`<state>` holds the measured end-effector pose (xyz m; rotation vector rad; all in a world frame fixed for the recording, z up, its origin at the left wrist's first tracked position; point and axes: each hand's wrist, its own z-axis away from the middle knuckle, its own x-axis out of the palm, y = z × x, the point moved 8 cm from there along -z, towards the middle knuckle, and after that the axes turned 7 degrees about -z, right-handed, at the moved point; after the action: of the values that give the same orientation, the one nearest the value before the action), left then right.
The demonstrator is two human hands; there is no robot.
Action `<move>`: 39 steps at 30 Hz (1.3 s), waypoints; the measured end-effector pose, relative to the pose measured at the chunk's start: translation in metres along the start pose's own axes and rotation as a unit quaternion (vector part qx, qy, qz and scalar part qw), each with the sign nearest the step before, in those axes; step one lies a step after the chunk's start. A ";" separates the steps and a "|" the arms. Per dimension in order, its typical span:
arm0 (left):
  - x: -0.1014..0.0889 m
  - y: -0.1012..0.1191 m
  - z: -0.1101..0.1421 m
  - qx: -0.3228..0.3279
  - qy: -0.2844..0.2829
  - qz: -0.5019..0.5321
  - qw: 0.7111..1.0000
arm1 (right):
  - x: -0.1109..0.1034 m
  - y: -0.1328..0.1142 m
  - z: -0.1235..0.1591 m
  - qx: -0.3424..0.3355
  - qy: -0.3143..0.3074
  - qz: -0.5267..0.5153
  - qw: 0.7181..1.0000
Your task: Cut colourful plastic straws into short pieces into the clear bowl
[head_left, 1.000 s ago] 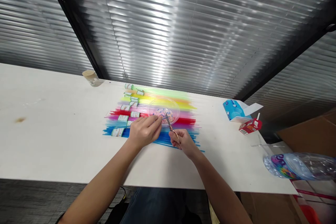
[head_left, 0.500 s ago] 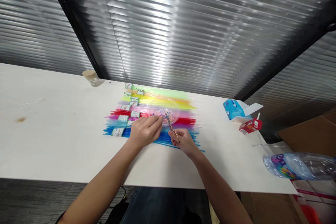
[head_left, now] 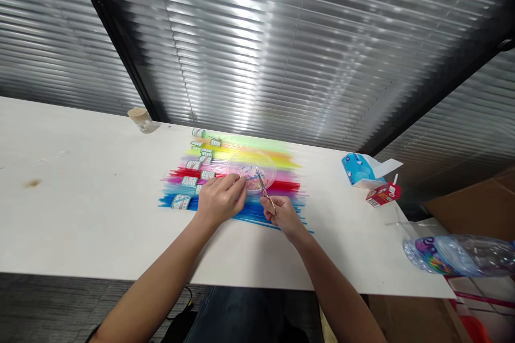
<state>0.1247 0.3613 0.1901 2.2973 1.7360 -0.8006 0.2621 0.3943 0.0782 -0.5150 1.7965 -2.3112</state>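
Note:
My left hand (head_left: 223,195) is closed, pinching a thin blue straw (head_left: 252,177) whose end points right toward the scissors. In my right hand (head_left: 281,214) is a pair of scissors (head_left: 262,185) with copper-coloured handles, its blades pointing up and away from me. Both hands are at the near side of a clear plastic bowl (head_left: 250,155), which holds many small pink, white and blue cut pieces. Under and around the bowl lie bundles of coloured straws (head_left: 281,186), from green at the back to blue in front, with patterned paper bands near their left ends.
On the white table (head_left: 100,214) a cork-topped jar (head_left: 140,119) stands at the back left. A blue tissue box (head_left: 357,170), a red drink carton (head_left: 383,194) and a large plastic bottle (head_left: 458,254) are on the right. Blinds (head_left: 241,37) rise behind the table.
A length of blue straw now shows between my left fingertips and the scissor blades. The scissors and my right hand have shifted slightly right.

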 end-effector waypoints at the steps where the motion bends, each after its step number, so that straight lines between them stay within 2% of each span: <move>1: 0.000 0.000 0.000 -0.002 0.001 -0.002 1.000 | -0.001 0.000 0.000 0.000 0.001 0.000 1.000; 10: 0.000 -0.002 0.001 -0.007 0.000 -0.003 1.000 | -0.001 -0.004 0.003 0.018 0.026 -0.026 0.999; 17: -0.002 0.000 0.000 0.006 0.003 0.008 1.000 | 0.007 -0.006 0.005 0.030 -0.005 -0.029 0.999; 25: -0.003 0.005 0.000 0.036 0.005 0.030 0.999 | 0.006 -0.002 0.003 0.031 -0.008 -0.025 0.999; 33: -0.004 0.005 -0.002 0.043 0.005 0.029 0.999 | 0.004 -0.002 0.004 0.035 -0.003 -0.017 0.999; 39: -0.002 0.004 -0.001 0.032 -0.004 0.009 0.999 | 0.003 0.001 0.002 0.013 -0.004 -0.012 1.000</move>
<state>0.1284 0.3586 0.1912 2.3434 1.7076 -0.8743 0.2602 0.3912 0.0786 -0.5436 1.7648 -2.3424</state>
